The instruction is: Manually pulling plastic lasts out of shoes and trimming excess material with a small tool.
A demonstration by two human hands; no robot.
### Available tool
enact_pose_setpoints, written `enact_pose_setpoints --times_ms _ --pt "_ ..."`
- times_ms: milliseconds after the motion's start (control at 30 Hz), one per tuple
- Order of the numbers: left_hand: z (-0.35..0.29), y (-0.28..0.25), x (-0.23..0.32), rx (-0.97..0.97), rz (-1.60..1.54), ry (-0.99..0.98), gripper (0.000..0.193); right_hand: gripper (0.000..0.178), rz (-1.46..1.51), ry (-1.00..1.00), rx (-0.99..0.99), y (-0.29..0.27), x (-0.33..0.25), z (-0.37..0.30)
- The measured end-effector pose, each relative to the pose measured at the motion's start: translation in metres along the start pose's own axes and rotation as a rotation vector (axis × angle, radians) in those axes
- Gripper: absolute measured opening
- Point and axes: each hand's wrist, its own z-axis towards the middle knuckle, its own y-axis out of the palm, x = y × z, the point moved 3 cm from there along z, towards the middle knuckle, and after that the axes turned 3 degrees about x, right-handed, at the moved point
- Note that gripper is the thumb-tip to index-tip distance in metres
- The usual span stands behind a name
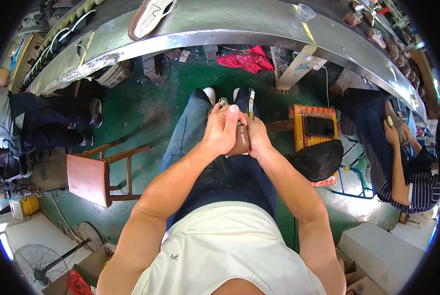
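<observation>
Over my lap, a brown leather shoe point(239, 141) is held between both hands, partly covered by the fingers. My left hand point(221, 130) is closed around its left side, thumb on top. A small greyish metallic piece point(223, 101) pokes out beyond the left fingers; what it belongs to is hidden. My right hand point(258, 133) is closed at the shoe's right side. From its fingers a slim shiny metal hand tool point(251, 102) with a yellowish lower part points away from me; its exact kind cannot be made out.
A metal-edged workbench point(220, 37) crosses ahead, bearing a white shoe point(151, 18). A wooden stool point(88, 179) stands left, and a stand with a phone point(320, 126) and black cloth right. People sit on both sides. Red cloth point(247, 59) lies under the bench; a fan point(42, 269) stands lower left.
</observation>
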Motion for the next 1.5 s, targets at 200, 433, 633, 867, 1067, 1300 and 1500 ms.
enact_pose_setpoints --times_ms 200,433,633,867,1067,1300,1500 --pt "0.01 0.009 -0.015 -0.068 -0.103 -0.092 0.062 0.045 0.286 0.095 -0.016 0.0 -0.004 -0.005" --pt "0.001 0.001 -0.036 0.444 -0.155 -0.027 0.051 0.043 0.17 0.001 -0.073 0.001 -0.004 -0.005" --pt "-0.009 -0.008 -0.03 0.488 -0.82 -0.854 0.062 0.055 -0.078 -0.438 -0.038 0.003 -0.006 0.001" --pt "-0.01 -0.021 -0.029 0.301 -0.954 -0.463 0.064 0.081 0.149 -0.422 -0.448 0.01 -0.023 -0.004" --pt "-0.01 -0.027 -0.032 0.284 -0.997 -0.394 0.069 0.086 0.138 -0.407 -0.535 0.016 -0.033 -0.009" --pt "-0.003 -0.03 -0.037 0.258 -0.954 -0.365 0.071 0.081 0.139 -0.46 -0.515 0.016 -0.033 -0.003" --pt "-0.014 -0.013 -0.061 0.166 -0.841 -0.464 0.076 0.06 0.116 -0.481 -0.319 0.011 -0.014 0.003"
